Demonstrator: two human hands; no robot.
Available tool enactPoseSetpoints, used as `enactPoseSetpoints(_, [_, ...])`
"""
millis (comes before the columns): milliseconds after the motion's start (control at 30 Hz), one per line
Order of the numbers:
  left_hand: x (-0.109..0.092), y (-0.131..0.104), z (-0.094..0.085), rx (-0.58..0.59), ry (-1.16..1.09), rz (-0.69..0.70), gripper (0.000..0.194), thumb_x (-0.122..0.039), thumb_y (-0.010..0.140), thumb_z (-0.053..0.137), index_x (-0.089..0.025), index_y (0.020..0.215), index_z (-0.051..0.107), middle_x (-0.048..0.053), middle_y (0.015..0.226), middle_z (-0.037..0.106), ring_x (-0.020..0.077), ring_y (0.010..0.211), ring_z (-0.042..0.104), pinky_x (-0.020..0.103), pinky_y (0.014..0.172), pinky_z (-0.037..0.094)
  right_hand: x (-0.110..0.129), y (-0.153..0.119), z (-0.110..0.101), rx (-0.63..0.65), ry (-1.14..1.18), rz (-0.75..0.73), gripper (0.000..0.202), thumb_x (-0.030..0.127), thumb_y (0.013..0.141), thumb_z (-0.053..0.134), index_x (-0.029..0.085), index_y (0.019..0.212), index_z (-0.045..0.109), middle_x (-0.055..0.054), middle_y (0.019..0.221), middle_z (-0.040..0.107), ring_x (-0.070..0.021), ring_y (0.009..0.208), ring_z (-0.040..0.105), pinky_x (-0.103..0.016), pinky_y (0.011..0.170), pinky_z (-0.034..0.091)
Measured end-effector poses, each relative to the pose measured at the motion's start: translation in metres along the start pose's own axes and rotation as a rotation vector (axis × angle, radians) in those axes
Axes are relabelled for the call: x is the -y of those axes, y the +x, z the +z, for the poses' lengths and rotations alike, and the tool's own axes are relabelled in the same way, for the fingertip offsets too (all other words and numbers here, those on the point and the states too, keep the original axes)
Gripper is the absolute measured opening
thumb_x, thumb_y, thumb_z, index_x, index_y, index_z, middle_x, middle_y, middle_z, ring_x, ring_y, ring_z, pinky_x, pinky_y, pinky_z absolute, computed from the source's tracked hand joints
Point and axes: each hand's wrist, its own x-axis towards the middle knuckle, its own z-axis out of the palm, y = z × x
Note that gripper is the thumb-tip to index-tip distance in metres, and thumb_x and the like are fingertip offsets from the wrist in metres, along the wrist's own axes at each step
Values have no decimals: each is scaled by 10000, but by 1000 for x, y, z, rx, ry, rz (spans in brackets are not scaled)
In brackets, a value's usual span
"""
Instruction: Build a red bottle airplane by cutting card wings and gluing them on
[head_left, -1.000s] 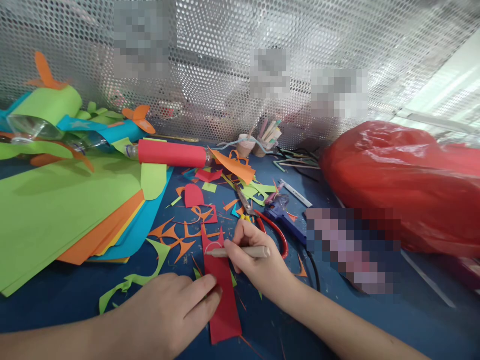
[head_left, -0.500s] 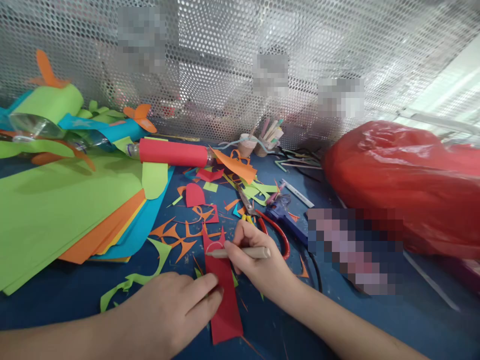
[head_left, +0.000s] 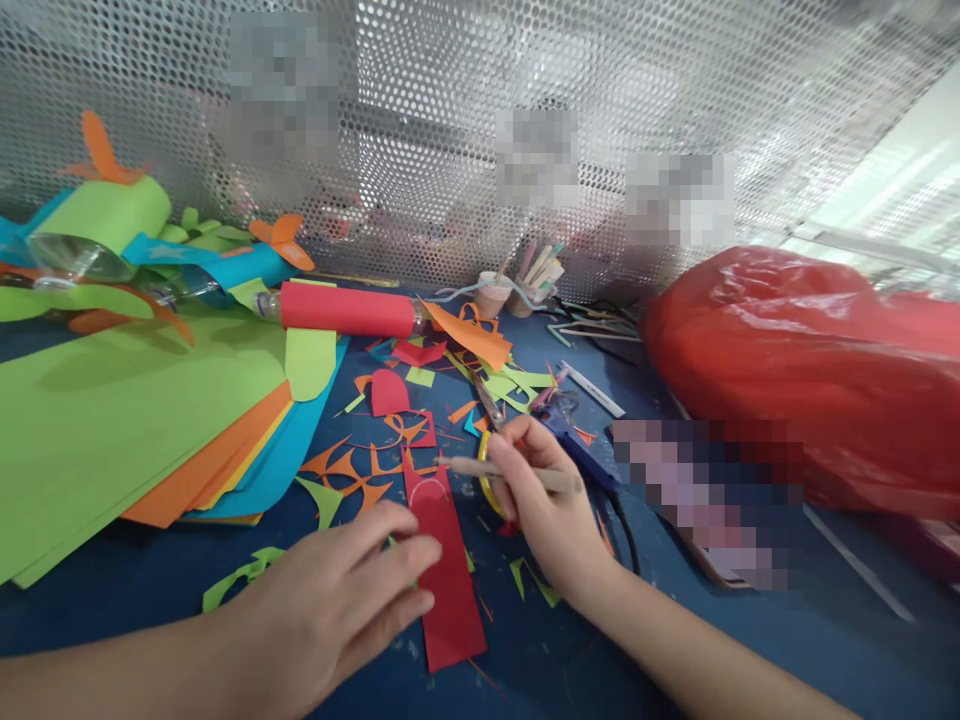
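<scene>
Table (head_left: 750,640): blue top, backed by a perforated metal screen (head_left: 450,120).

Red plastic bag (head_left: 810,370): bulky, at the right side of the table.

Paper stack (head_left: 135,420): green sheet on top, orange and blue sheets beneath, at the left.

Bottle craft (head_left: 345,308): 1 bottle wrapped in red paper, lying on its side behind the stack, with green and blue paper-covered pieces further left.

Left hand (head_left: 330,600): fingers spread flat, fingertips resting on the left edge of the red paper strip.

Right hand (head_left: 547,500): grip pinching the pencil between thumb and fingers, held just right of the strip's upper end.

Red paper strip (head_left: 448,570): long and narrow, lying flat on the table between the 2 hands, with a curved line drawn near its top end.

Scissors (head_left: 495,415): red-handled, partly hidden behind the right hand.

Pencil (head_left: 480,468): pale, held nearly level, its tip just off the strip's upper right edge.

Paper scraps (head_left: 352,470): orange, green and red offcuts scattered around the strip.
</scene>
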Motion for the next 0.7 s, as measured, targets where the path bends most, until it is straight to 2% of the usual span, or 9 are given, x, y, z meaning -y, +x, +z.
enactPoseSetpoints(67, [5, 5, -6, -22, -32, -98, 192, -298, 941, 389, -248, 1022, 556, 2, 856, 663, 151, 712, 629, 238, 622, 509, 2, 1, -3, -85, 30, -58, 217, 363, 882, 537, 226, 762, 418, 118, 451, 363, -54, 386, 288, -181, 387, 225])
enactPoseSetpoints(100, [10, 9, -9, -38, -89, -190, 200, -314, 942, 367, -249, 974, 554, -9, 792, 643, 148, 667, 610, 234, 581, 495, 3, 1, -5, -99, 48, -91, 209, 362, 880, 545, 225, 770, 430, 107, 475, 386, -58, 408, 314, -185, 403, 245])
enactPoseSetpoints(200, [30, 18, -10, -67, -307, -435, 273, -333, 939, 269, -243, 910, 525, -15, 680, 570, 152, 584, 545, 246, 511, 454, 2, -1, -8, -32, 121, -139, 194, 373, 891, 519, 224, 778, 465, 68, 540, 458, -79, 472, 415, -209, 454, 309])
enactPoseSetpoints(267, [41, 22, -6, -23, -444, -492, 255, -335, 923, 271, -238, 838, 490, -33, 588, 489, 143, 504, 471, 243, 458, 409, 2, -5, -8, 44, 157, -115, 206, 374, 902, 494, 226, 762, 464, 62, 546, 474, -84, 462, 444, -216, 448, 316])
enactPoseSetpoints(367, [38, 23, -6, -18, -540, -500, 230, -322, 933, 243, -237, 844, 437, -26, 656, 464, 137, 553, 438, 246, 492, 394, 3, -11, -7, 141, 165, -80, 213, 356, 906, 505, 229, 748, 437, 70, 536, 495, -75, 427, 459, -204, 424, 301])
enactPoseSetpoints(467, [21, 22, -14, 19, -560, -467, 221, -266, 953, 194, -238, 885, 402, -11, 766, 447, 140, 678, 448, 274, 634, 421, 5, -15, -4, 207, 151, -61, 236, 351, 905, 522, 225, 737, 415, 71, 534, 514, -71, 439, 480, -194, 437, 320])
enactPoseSetpoints(567, [8, 23, -22, 60, -536, -468, 207, -232, 950, 178, -240, 902, 380, -17, 752, 427, 146, 685, 428, 290, 665, 408, 5, -17, -2, 253, 155, -49, 244, 356, 906, 526, 221, 743, 406, 79, 527, 505, -65, 444, 477, -186, 452, 330])
enactPoseSetpoints(700, [5, 23, -25, 80, -504, -414, 176, -252, 948, 198, -247, 933, 373, -11, 785, 448, 149, 725, 464, 282, 681, 424, 2, -17, -1, 303, 135, -41, 232, 345, 915, 517, 216, 754, 410, 74, 533, 512, -64, 449, 483, -186, 456, 322])
